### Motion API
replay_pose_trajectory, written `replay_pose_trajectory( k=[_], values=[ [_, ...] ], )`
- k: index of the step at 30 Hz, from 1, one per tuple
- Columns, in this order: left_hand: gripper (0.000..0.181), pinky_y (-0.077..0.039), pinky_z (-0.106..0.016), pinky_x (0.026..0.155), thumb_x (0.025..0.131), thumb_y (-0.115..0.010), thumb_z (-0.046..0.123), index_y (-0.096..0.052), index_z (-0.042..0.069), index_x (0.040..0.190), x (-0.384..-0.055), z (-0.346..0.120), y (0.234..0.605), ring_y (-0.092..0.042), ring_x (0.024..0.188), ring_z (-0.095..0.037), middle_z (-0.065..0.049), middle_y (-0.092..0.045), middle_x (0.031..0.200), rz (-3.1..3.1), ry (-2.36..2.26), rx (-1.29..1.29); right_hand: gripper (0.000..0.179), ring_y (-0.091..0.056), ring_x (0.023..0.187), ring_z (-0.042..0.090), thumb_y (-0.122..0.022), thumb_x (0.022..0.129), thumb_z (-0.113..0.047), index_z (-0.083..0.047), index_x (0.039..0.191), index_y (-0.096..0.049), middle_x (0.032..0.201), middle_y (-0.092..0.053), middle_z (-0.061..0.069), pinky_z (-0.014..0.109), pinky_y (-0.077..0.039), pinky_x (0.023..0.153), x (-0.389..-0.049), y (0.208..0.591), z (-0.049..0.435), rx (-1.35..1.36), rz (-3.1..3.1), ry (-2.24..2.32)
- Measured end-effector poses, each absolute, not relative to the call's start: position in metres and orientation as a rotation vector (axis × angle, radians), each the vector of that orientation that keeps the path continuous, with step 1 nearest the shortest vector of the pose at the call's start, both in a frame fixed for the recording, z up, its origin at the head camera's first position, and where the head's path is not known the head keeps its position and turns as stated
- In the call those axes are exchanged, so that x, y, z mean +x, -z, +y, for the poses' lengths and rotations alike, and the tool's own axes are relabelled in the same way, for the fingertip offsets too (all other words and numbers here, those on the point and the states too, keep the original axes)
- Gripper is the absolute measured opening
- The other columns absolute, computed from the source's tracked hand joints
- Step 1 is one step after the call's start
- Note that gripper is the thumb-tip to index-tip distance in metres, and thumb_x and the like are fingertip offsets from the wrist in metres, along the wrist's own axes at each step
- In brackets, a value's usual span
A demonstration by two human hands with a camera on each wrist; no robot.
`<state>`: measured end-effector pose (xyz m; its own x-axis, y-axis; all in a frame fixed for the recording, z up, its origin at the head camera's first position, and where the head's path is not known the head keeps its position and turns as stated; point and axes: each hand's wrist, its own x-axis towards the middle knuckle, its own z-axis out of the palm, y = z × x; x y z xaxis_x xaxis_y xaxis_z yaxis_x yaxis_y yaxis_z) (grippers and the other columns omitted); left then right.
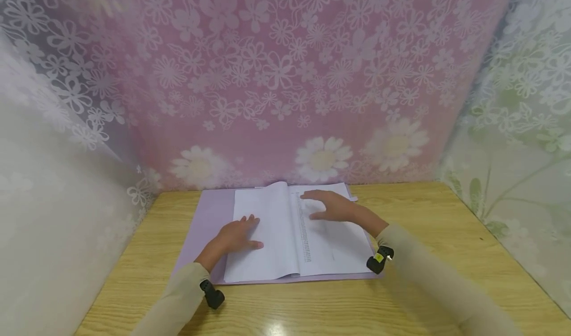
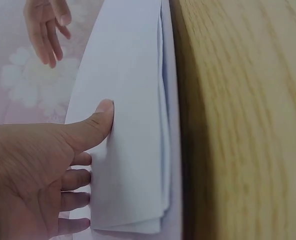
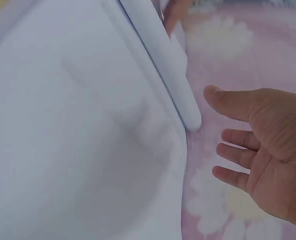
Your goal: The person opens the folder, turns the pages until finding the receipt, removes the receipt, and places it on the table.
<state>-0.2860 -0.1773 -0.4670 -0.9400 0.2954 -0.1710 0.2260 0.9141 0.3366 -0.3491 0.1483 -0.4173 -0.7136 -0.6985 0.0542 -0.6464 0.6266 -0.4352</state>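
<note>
Filling the back of the scene, and it's the biggest thing out there, is the pink flower-printed backdrop [image 1: 267, 58], with paler panels angling in on both sides. Below it spreads the wood-grain counter [image 1: 285, 308]. And there on the counter, up near the backdrop, lies the lilac folder [image 1: 213, 214], opened out flat, its left cover showing wide! On top of it sit the white pages [image 1: 350, 244], spread open, the left part bowing up into a rounded fold by the middle. In from below come two beige sleeves [image 1: 434, 269], one at each side.

Now to the hands! The left hand [image 1: 235, 236] is over the left-hand page, fingers spread, thumb pointing in toward the fold; its grip is apart, clamped on nothing. The right hand [image 1: 332, 206] hangs over the upper part of the right-hand page, a shadow falling on the paper below, thumb and fingers well apart, that grip holding nothing either!

Smaller now: a black device on the left wrist [image 1: 212, 294], another on the right [image 1: 380, 259]. Then a narrow printed column [image 1: 305, 239] running down beside the fold, too small to read. And tiniest of all, a pale tab [image 1: 354, 198] poking out past the pages at upper right!
</note>
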Motion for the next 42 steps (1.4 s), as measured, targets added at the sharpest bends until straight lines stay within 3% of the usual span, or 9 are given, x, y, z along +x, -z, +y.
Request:
replay_pose_trajectory(
  k=[10,18,27,42],
  values=[
    [0.083,-0.037,-0.059,0.116,0.088,-0.075,0.051,-0.045,0.011,0.155,-0.286,-0.176,0.466,-0.038,0.149,-0.042,-0.017,-0.038,0.163,2.881,-0.431,0.401,0.062,-0.037,0.144,0.052,-0.069,0.098,-0.018,0.001,0.152,-0.044,0.157,-0.041,0.028,0.068,-0.033,0.115,-0.404,0.436,0.217,-0.765,2.87,0.856],
    [0.082,-0.037,-0.06,0.116,0.089,-0.074,0.051,-0.045,0.01,0.154,-0.281,-0.175,0.464,-0.038,0.148,-0.043,-0.018,-0.038,0.162,2.875,-0.418,0.399,0.071,-0.027,0.148,0.055,-0.073,0.094,-0.013,0.015,0.148,-0.038,0.154,-0.037,0.036,0.067,-0.021,0.121,-0.413,0.457,0.234,-0.741,2.875,0.973],
    [0.083,-0.039,-0.06,0.115,0.089,-0.074,0.051,-0.046,0.009,0.154,-0.282,-0.174,0.461,-0.041,0.146,-0.045,-0.02,-0.039,0.161,2.892,-0.385,0.412,0.082,-0.018,0.152,0.052,-0.07,0.098,-0.026,0.008,0.157,-0.024,0.164,-0.022,0.031,0.065,-0.018,0.122,-0.416,0.464,0.235,-0.576,2.819,0.904],
    [0.083,-0.04,-0.061,0.114,0.089,-0.074,0.052,-0.046,0.009,0.154,-0.284,-0.176,0.464,-0.041,0.146,-0.045,-0.02,-0.04,0.161,2.892,-0.394,0.428,0.08,-0.019,0.153,0.049,-0.069,0.099,-0.024,0.007,0.158,-0.024,0.165,-0.021,0.029,0.061,-0.02,0.123,-0.418,0.471,0.237,-0.573,2.817,0.926]
  ],
)
